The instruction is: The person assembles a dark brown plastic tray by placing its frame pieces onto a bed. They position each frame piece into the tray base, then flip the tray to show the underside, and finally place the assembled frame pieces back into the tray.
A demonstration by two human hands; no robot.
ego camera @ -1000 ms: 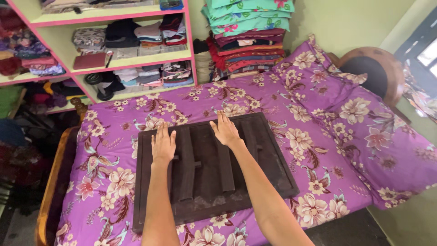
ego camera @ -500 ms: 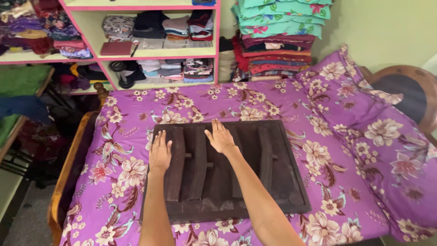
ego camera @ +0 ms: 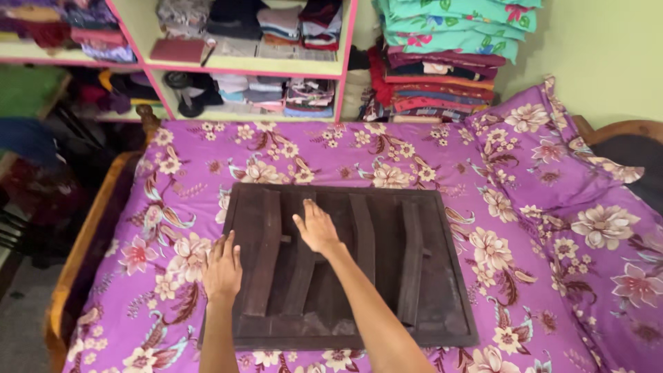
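Bed with purple floral sheet (ego camera: 428, 159) fills frame; clothes shelves (ego camera: 242, 65) upper left. Dark folded cloth (ego camera: 414, 276) lies centre. Left hand (ego camera: 222, 266) has slid down to cloth's left edge; right hand (ego camera: 316, 228) remains mid-cloth. Both flat, open, pressing, grasping nothing; smoothing seems ongoing.

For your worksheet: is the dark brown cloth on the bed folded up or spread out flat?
Folded, lying flat: the dark brown cloth forms a neat rectangle with raised lengthwise pleats on the purple floral bedsheet. The left hand and right hand press on it.
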